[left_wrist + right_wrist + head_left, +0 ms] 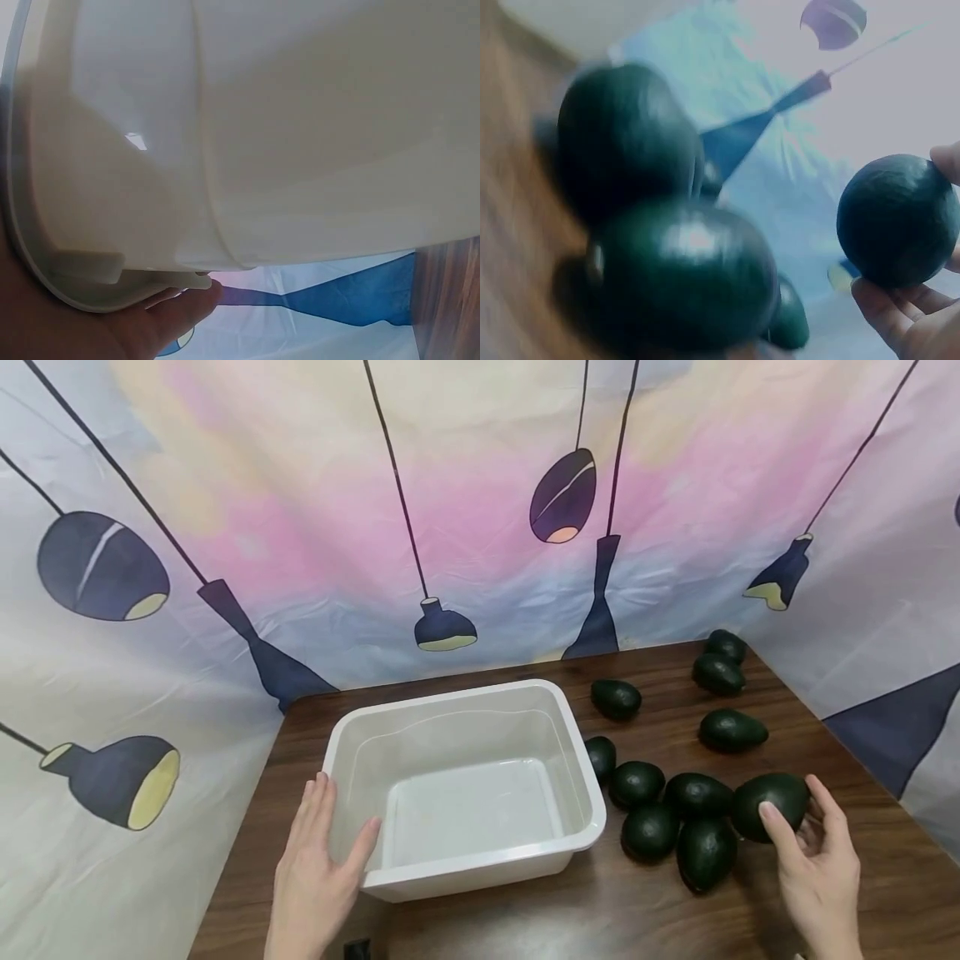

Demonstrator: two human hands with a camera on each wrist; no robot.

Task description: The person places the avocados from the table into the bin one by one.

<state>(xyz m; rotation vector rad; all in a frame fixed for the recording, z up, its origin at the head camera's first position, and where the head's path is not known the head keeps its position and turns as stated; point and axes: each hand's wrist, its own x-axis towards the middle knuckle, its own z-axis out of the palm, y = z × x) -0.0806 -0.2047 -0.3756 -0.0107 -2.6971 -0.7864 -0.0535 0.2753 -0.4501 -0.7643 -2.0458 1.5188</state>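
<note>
A white plastic basin (472, 860) stands on the wooden table. My left hand (315, 852) holds its near left corner, fingers along the outside and thumb over the rim; in the left wrist view a finger (184, 311) lies under the lip. Between thumb and fingers, my right hand (821, 860) grips a dark green avocado (768, 806), which the right wrist view shows raised off the table (896, 221). Just left of it several avocados cluster, among them one upright-looking avocado (707, 853) and another lying behind it (697, 795).
More avocados lie farther back, including one behind the basin's right side (616, 699), one at right (732, 730) and two near the far right corner (717, 673). A patterned cloth (487, 510) hangs behind the table (885, 877). A small black object (357, 950) shows at the bottom edge.
</note>
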